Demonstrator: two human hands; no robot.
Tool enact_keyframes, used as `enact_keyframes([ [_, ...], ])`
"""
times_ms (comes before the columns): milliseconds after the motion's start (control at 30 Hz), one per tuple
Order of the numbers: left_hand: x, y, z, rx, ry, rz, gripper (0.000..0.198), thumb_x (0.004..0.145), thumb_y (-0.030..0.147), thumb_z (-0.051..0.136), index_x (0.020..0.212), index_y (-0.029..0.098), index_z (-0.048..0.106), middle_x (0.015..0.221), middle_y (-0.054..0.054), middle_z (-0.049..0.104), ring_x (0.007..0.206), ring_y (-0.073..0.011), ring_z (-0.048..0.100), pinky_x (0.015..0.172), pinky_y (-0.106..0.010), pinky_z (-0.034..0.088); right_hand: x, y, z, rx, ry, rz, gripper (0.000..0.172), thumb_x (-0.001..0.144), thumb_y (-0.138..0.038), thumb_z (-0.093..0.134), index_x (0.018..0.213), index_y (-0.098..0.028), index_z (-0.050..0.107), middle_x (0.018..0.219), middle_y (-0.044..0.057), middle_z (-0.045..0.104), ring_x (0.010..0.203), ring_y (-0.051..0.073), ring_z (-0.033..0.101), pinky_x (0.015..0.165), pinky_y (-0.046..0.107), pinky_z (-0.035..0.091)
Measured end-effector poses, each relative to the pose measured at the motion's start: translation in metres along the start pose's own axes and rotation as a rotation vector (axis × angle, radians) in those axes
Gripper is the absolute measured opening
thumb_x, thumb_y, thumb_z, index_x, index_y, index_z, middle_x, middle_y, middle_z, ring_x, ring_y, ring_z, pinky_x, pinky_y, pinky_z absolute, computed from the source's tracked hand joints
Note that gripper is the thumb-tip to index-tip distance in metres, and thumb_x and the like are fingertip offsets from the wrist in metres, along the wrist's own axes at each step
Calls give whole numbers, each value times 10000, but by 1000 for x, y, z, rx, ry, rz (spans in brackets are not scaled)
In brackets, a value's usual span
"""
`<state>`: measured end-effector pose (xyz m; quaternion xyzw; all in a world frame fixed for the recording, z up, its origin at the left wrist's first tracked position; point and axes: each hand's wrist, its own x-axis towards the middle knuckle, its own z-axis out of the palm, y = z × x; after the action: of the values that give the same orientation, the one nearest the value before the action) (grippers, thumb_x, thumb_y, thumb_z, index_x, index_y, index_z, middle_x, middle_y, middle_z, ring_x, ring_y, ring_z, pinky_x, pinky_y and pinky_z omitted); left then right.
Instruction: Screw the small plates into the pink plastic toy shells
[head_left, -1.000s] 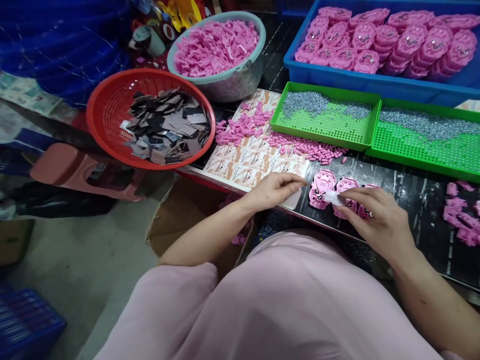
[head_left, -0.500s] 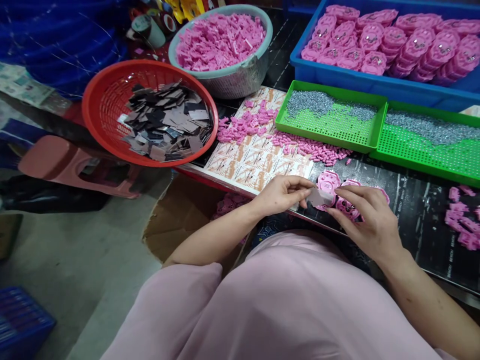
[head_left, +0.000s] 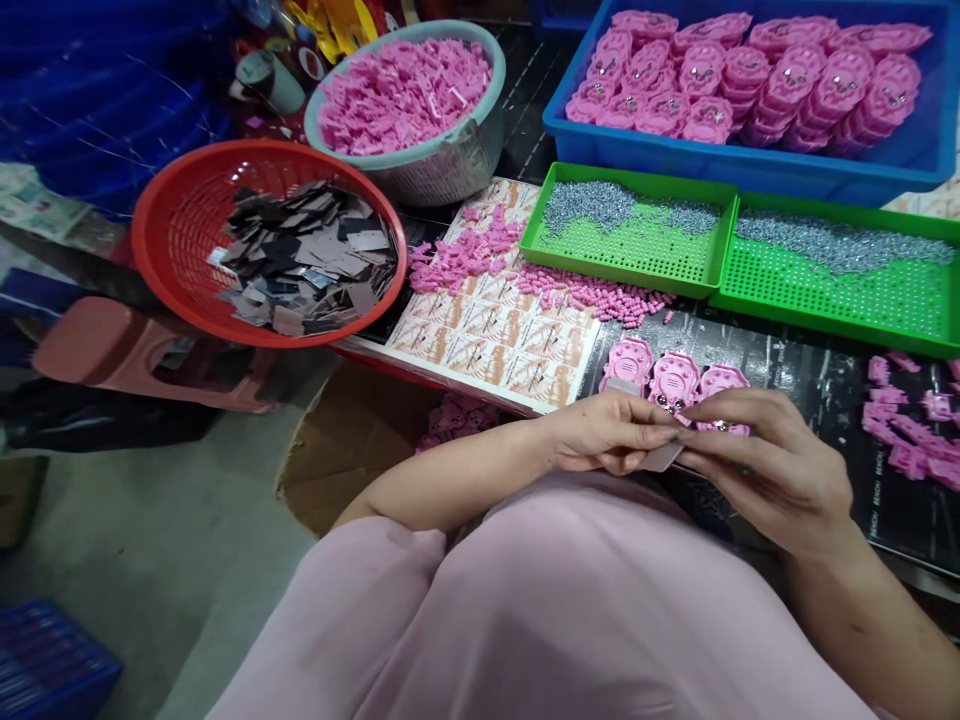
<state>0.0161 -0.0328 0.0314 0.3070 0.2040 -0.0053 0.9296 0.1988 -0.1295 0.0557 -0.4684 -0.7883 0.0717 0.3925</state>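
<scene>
My left hand (head_left: 616,432) is closed on a small thin grey plate (head_left: 664,456) just above the table's front edge. The fingertips of my right hand (head_left: 776,465) pinch at the same plate from the other side. Behind my hands, three pink plastic casings stand in a row: the left casing (head_left: 630,358), the middle casing (head_left: 673,378) and the right casing (head_left: 721,380). Shiny round bits show on the middle one. Another grey plate (head_left: 624,386) shows at the left casing's lower edge, partly behind my left hand; I cannot tell whether that hand touches it.
A red basket (head_left: 172,290) holds grey and black plates. Small pink parts fill a grey-green basket (head_left: 420,175). Two green trays, left (head_left: 630,255) and right (head_left: 832,295), contain metal screws. Stacked pink casings fill a blue crate (head_left: 720,165). Loose pink parts (head_left: 911,420) lie at right.
Both hands have come back from the left casing toward my body and now meet over a grey plate. The row of casings is more exposed. The whole view has shifted slightly.
</scene>
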Motion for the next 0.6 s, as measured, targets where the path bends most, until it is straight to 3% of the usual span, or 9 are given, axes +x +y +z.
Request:
enact_keyframes([
  [100,-1,-2,3,77,-21,-37,456,721,451,792,981,108,642,577,57,532,387,-16,414,352,-137,212,-1,2,-7,148,-99,12,270,777,-84,696,992,-244,664,958,29,678,898,170,624,804,340,525],
  [167,-4,-2,3,199,13,-28,446,802,414,729,1131,138,611,704,25,599,441,-28,491,386,-142,286,-2,6,-11,237,-100,124,195,811,-91,657,942,-235,661,885,7,687,826,147,643,748,304,532],
  [300,-22,2,-3,538,145,46,288,889,324,623,1123,156,629,834,-1,632,531,-20,535,536,-153,438,-2,30,-11,60,-76,375,68,854,-222,630,872,-237,694,820,-20,716,695,125,670,600,246,521],
  [467,-51,9,-15,739,257,125,292,907,343,567,1088,136,661,811,-21,647,569,-41,526,554,-149,442,-2,58,2,-104,-164,309,121,871,-303,603,851,-236,703,807,-25,723,666,135,678,571,259,518],
  [600,-68,9,-20,882,305,211,257,925,246,523,1108,131,663,841,-43,680,608,-66,580,581,-159,460,-14,63,8,-184,-134,175,145,883,-355,585,858,-257,689,789,-9,715,640,156,673,525,290,505],
])
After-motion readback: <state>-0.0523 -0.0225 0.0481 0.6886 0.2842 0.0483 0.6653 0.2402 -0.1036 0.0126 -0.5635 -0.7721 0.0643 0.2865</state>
